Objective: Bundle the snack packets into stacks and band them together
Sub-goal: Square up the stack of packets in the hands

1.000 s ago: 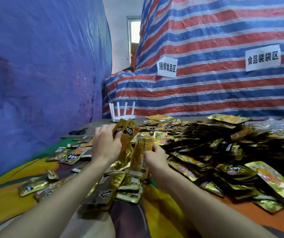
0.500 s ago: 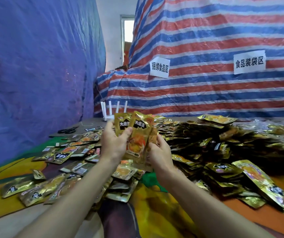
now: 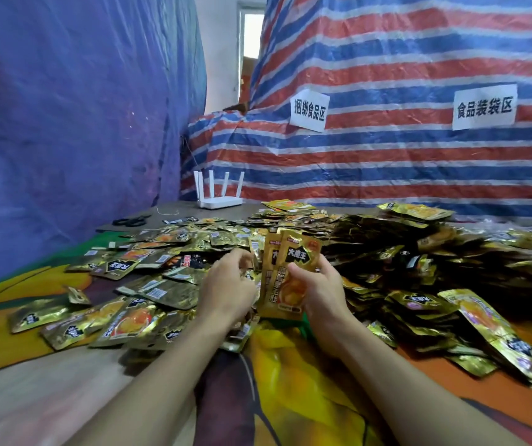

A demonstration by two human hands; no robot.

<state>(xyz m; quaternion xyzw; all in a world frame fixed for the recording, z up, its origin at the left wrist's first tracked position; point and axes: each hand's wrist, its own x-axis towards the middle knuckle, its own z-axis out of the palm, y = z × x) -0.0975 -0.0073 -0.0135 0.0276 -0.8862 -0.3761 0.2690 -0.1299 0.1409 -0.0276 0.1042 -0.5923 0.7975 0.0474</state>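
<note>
My right hand (image 3: 321, 292) grips a small upright stack of gold snack packets (image 3: 292, 268) by its right edge, printed faces toward me. My left hand (image 3: 227, 286) is just left of the stack with its fingers curled toward the stack's left edge. Motion blur hides whether they pinch a packet. Loose gold packets (image 3: 148, 284) lie scattered flat on the left of the table. A deep heap of packets (image 3: 419, 252) fills the right side. No rubber band is visible.
A white router (image 3: 219, 201) and black scissors (image 3: 131, 220) sit at the far left of the table. A blue tarp (image 3: 65, 123) walls the left side. Behind the table, a striped tarp (image 3: 419, 156) carries two paper signs. A colourful cloth (image 3: 290, 365) covers the near table.
The stack has dropped lower and now sits in my right hand alone. My left hand has come off its face and moved to its left edge.
</note>
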